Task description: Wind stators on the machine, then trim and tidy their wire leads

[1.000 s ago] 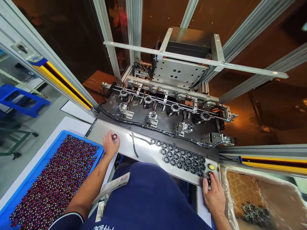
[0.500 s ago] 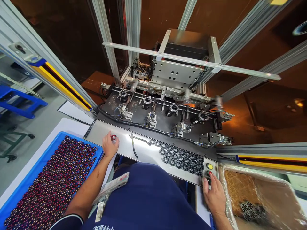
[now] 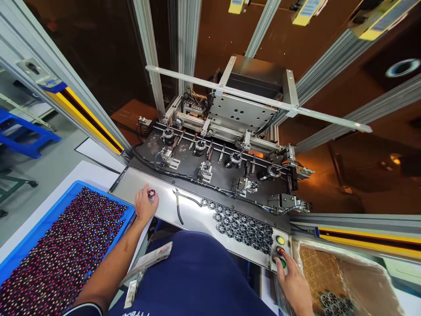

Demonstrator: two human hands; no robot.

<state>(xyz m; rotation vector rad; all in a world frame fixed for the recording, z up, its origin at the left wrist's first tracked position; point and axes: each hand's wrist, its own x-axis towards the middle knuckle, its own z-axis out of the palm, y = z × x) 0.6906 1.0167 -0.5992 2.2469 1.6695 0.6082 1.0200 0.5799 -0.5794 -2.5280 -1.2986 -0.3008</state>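
Observation:
My left hand rests on the metal ledge, its fingers and thumb curled around a red-topped round knob. My right hand is at the ledge's right end with fingers apart, holding nothing. Its index finger reaches the red button. The thumb lies beside the green button, and a yellow button sits above them. Between the hands lie cutting pliers and rows of dark, round, spoked parts. Behind stands a machine with several round wound parts on posts.
On the left, a blue tray is filled with small dark parts with coloured spots. A plastic-lined box at right holds several spoked parts. Yellow-edged uprights and a crossbar frame the machine.
The machine's small arms, blurred before, now stand sharp over the round parts. My right thumb has shifted so the green button shows more. My left hand stays at the knob; the view tilted slightly.

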